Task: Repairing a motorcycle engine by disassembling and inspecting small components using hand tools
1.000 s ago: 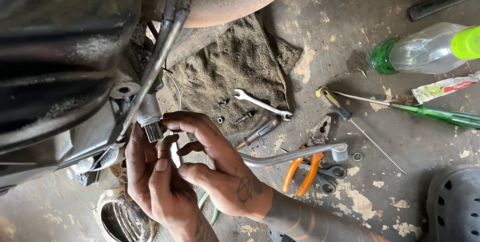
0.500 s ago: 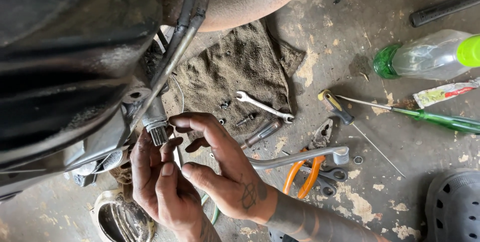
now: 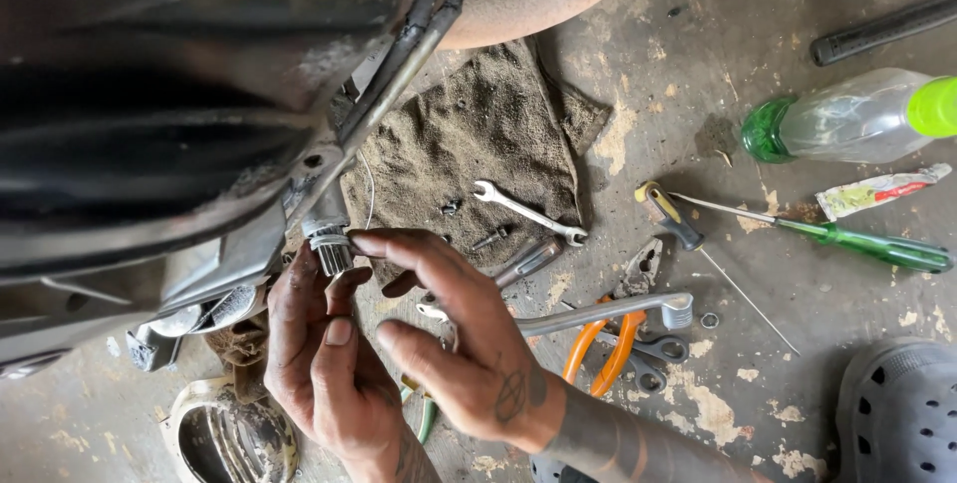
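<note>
Both hands [image 3: 399,353] stay at the splined shaft [image 3: 329,249], fingers [image 3: 399,244] open, now touching it.

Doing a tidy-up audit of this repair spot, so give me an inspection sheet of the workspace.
Surface: stained concrete floor with a dirty brown rag spread on it.
Job's things: splined metal shaft end on the dark machine; the left hand and right hand meet just below it.
Clutter: small wrench on the rag; green-handled screwdriver, orange-handled pliers, plastic bottle, squeezed tube on the floor.
Grippers: both hands bare and greasy, fingers pinched together; whether they hold anything cannot be told.
Cables: dark cable bundle along the machine.
Surroundings: grey clog at lower right.
</note>
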